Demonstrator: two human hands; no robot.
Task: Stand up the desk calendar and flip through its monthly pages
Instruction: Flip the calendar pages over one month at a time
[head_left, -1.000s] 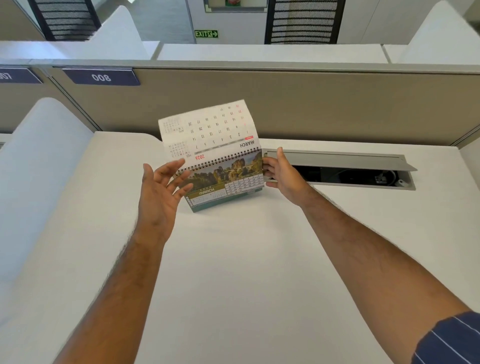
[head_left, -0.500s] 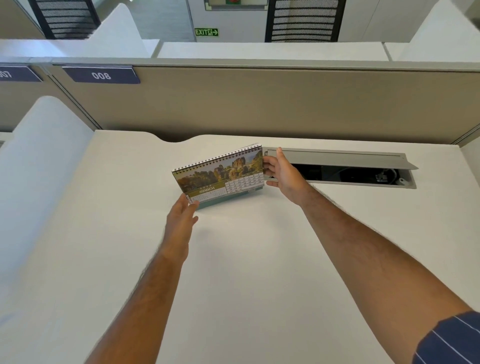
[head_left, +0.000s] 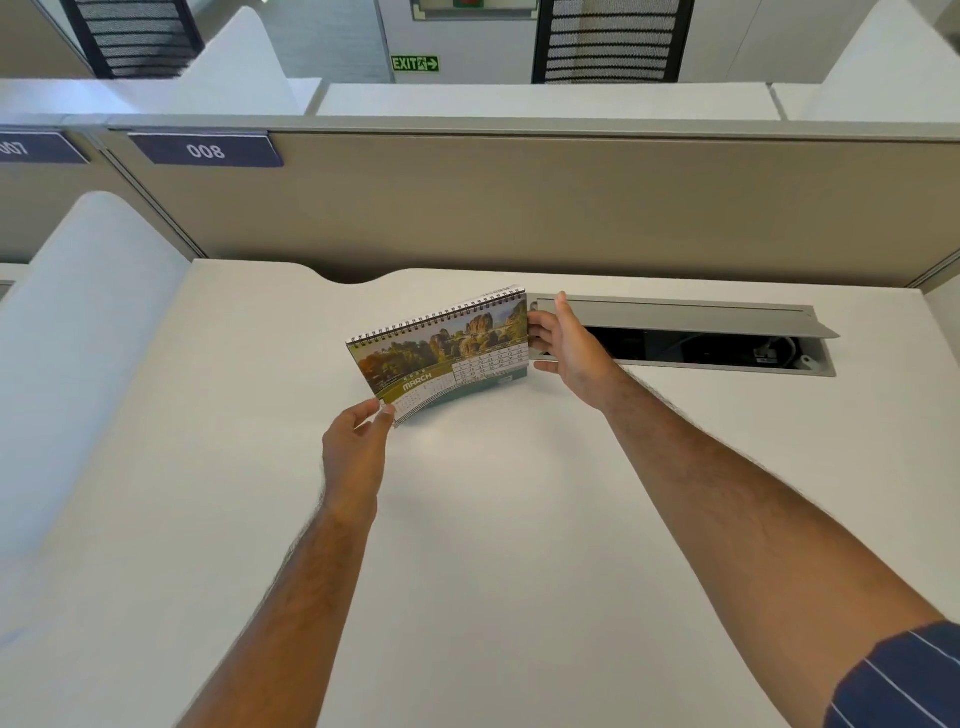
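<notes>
The white worktop (head_left: 467, 545) carries the desk calendar (head_left: 441, 353), standing near its far edge and showing March. Both arms reach forward: the right hand (head_left: 569, 348) grips the calendar's right edge, and the left hand (head_left: 356, 447) pinches the page's lower-left corner.

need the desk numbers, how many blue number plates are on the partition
2. One reading 008 sits on the partition's upper left; another is at the far left edge, cut off by the frame. Others may lie outside the view.
</notes>
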